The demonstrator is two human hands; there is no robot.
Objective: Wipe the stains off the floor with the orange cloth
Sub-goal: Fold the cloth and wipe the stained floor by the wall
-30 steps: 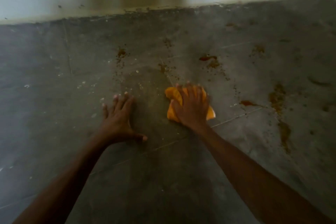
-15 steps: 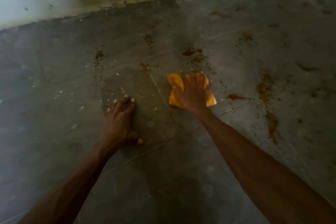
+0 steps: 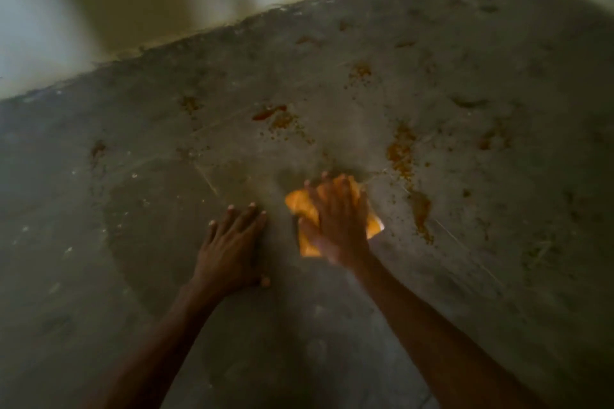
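Palm down, fingers extended, a right hand [image 3: 339, 222] presses the bunched orange cloth [image 3: 300, 206] to the floor [image 3: 332, 342]. The left hand [image 3: 232, 249] lies splayed just beside it. Brown stains [image 3: 402, 153] beyond and right of the cloth look unwiped, so most of the job appears undone.

Motion blur smears the right hand [image 3: 339, 222], which hides the middle of the orange cloth [image 3: 299, 206]; edges show at 9 and 3 o'clock. Both forearms [image 3: 448, 335] leave the frame at 6 o'clock
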